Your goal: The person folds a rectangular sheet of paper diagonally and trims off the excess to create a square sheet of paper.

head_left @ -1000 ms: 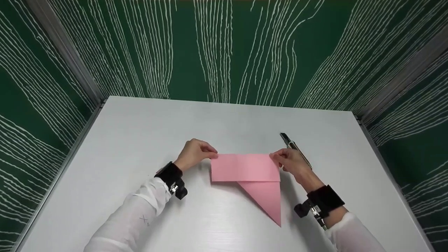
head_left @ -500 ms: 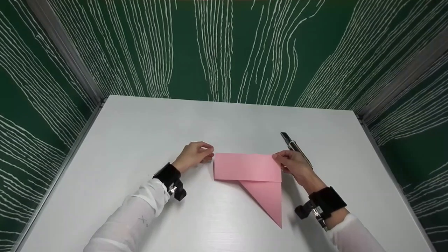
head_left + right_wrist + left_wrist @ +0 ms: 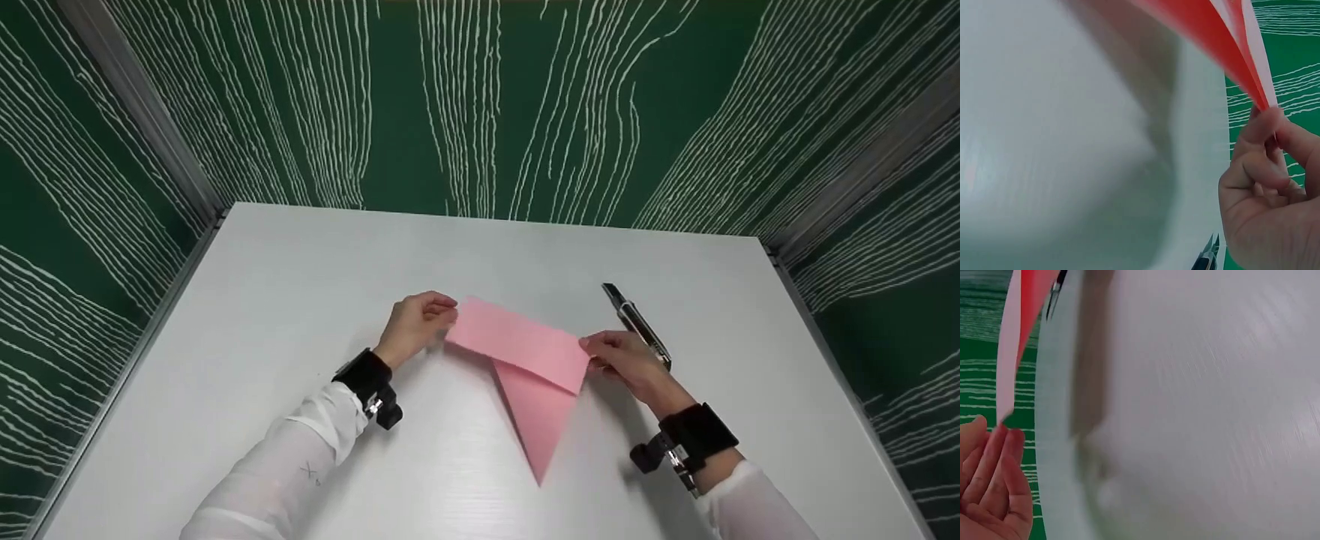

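Note:
A folded sheet of pink paper [image 3: 517,337] is held up off the table in the head view, a wide band across the top and a pointed triangular flap [image 3: 536,420] hanging below. My right hand [image 3: 628,361] pinches its right corner between thumb and fingers, as the right wrist view also shows. At the left edge is my left hand [image 3: 411,326]. Its fingertips touch or nearly touch the paper's edge [image 3: 1008,382] in the left wrist view, with the thumb apart from them.
Just behind my right hand a slim black-and-metal utility knife [image 3: 637,326] lies on the white table [image 3: 315,255]. Green walls [image 3: 390,112] with pale wavy lines enclose the table's back and sides.
My left hand let go of the paper's top left corner, then came back near its left edge. The paper has tilted, left end up, its point swinging left. The right hand keeps its pinch.

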{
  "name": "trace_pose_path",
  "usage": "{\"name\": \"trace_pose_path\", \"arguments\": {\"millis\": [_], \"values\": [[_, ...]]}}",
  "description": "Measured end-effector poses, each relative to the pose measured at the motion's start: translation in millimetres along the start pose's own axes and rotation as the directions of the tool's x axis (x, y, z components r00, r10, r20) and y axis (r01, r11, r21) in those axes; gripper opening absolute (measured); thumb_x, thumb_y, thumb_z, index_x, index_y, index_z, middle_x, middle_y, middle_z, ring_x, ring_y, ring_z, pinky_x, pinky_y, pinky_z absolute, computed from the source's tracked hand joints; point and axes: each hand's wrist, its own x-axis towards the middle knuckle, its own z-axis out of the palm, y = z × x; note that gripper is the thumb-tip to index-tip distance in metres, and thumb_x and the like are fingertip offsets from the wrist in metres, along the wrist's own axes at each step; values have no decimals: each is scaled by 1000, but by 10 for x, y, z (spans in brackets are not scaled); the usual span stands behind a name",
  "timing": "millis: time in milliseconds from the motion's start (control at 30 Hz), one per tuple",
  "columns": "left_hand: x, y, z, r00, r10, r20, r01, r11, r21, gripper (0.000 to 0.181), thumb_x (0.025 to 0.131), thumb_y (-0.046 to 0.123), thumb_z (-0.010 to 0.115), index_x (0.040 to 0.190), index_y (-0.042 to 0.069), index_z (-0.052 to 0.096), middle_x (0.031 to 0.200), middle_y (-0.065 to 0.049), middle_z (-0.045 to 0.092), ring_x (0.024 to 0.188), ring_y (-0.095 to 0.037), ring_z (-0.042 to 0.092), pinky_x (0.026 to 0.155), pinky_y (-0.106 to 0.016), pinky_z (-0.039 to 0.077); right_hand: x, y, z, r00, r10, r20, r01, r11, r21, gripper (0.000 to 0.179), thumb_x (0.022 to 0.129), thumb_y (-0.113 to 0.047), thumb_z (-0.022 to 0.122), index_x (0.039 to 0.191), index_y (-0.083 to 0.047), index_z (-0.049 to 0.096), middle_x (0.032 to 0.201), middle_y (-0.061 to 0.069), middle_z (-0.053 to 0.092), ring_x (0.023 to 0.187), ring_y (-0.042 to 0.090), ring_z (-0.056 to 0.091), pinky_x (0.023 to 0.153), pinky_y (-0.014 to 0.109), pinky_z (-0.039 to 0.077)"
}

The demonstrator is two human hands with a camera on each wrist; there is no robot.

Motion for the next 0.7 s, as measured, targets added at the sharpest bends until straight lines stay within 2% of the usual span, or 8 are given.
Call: {"name": "trace_pose_path", "arguments": {"millis": [100,200,267,333,400,533,633,700], "values": [[-30,40,40,998,55,4,-56,996,69,29,97,18,66,123,5,68,121,-11,72,113,-25,69,94,-36,57,6,36,27,1000,6,16,-6,1000,-2,16,97,-18,65,101,-2,65,74,-7,66,66,5,64,60,19,46],[-77,99,117,994,95,53,-103,982,161,30,98,19,64,126,7,67,129,-10,69,122,-26,64,98,-40,55,7,71,48,1000,13,21,-13,1000,-9,19,98,-18,64,103,1,63,74,-5,69,68,5,66,60,18,46],[-120,144,195,986,116,123,-142,962,233,31,99,20,63,128,8,67,133,-9,67,127,-25,60,104,-41,52,12,96,55,1000,20,19,-20,1000,-2,21,98,-18,64,105,2,62,75,-4,69,69,6,67,61,18,49],[-174,194,287,963,139,231,-208,928,309,34,99,21,63,131,9,65,138,-8,64,134,-24,55,111,-41,46,18,116,65,1000,24,18,-24,1000,-1,23,98,-18,64,105,4,62,75,-3,70,68,6,67,61,17,51],[-237,239,379,926,148,349,-287,875,390,40,99,26,63,136,11,61,145,-6,58,142,-23,47,118,-41,38,23,131,79,1000,26,16,-26,1000,-11,25,98,-18,64,106,6,63,75,-4,70,66,5,66,59,17,51],[-358,305,527,843,135,520,-439,731,522,55,98,37,62,148,16,49,160,-5,40,153,-26,29,124,-44,28,21,141,121,999,37,8,-36,998,-48,29,98,-19,63,108,8,65,69,-3,71,64,5,68,54,16,47],[-391,320,606,817,138,560,-506,639,579,62,98,41,61,153,19,41,165,-7,31,155,-28,23,124,-45,28,18,151,157,999,34,8,-34,998,-45,30,98,-16,62,111,11,63,69,2,74,66,8,72,53,17,46],[-379,322,647,808,152,569,-538,586,606,65,98,41,61,155,20,37,165,-8,29,155,-29,22,123,-46,30,22,165,179,1000,20,1,-20,998,-59,30,99,-15,61,112,12,62,73,6,76,65,9,72,51,17,45]]}}
